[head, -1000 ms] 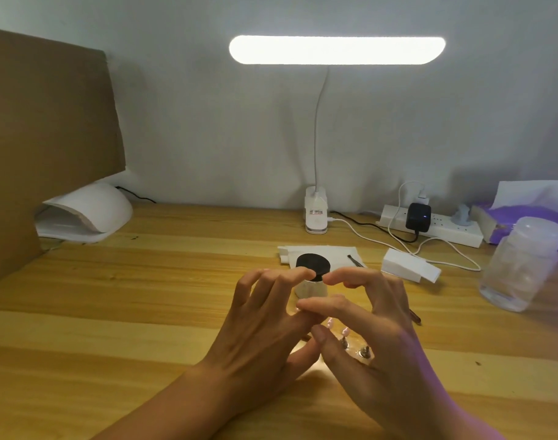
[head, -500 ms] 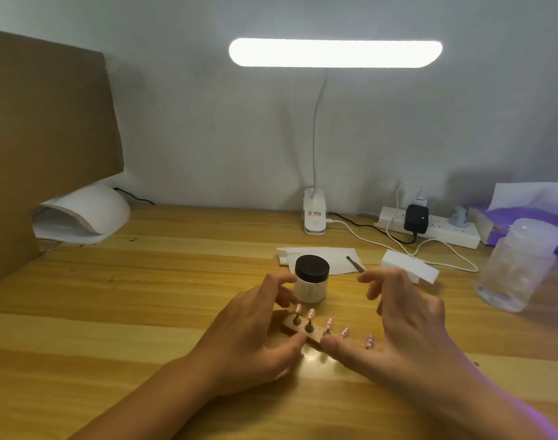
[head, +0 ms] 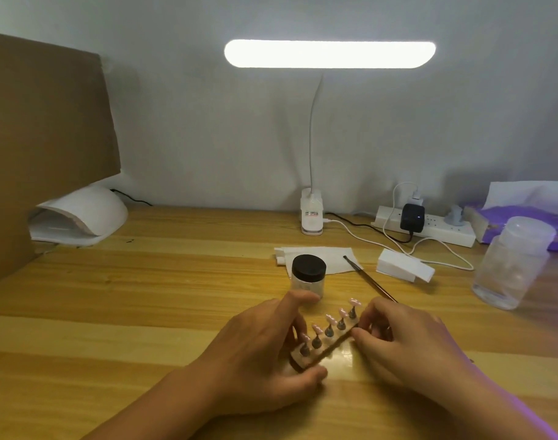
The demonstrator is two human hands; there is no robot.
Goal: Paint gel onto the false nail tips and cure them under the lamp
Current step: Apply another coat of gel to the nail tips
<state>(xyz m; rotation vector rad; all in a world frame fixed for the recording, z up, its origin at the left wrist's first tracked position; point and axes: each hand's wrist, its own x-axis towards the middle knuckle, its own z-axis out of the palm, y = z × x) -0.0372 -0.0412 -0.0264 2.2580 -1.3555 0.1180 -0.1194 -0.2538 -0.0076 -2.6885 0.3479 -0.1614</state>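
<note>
Swung diagonal since before, the nail-tip strip (head: 322, 350) is gripped by the left hand (head: 265, 354) and, seemingly, pinched by the right hand (head: 407, 347); tilting could shed tips (head: 330, 319).

The place is a small nail-art work corner improvised at a plain desk, of a home or study kind. A wooden desk (head: 112, 296) stands against a bare pale wall (head: 176, 122). At its back edge a lit bar-shaped desk lamp (head: 330, 54) rises on a thin neck, near a power strip (head: 445, 231) with plugs and loose cables. A white domed curing lamp (head: 80, 214) sits in the back left corner beside a cardboard sheet (head: 42, 138). Toward the front edge are a stand of false nail tips (head: 322, 341), a black-lidded jar (head: 308, 274) and a brush (head: 366, 279). A tissue pack (head: 506, 217) lies by the right edge.
</note>
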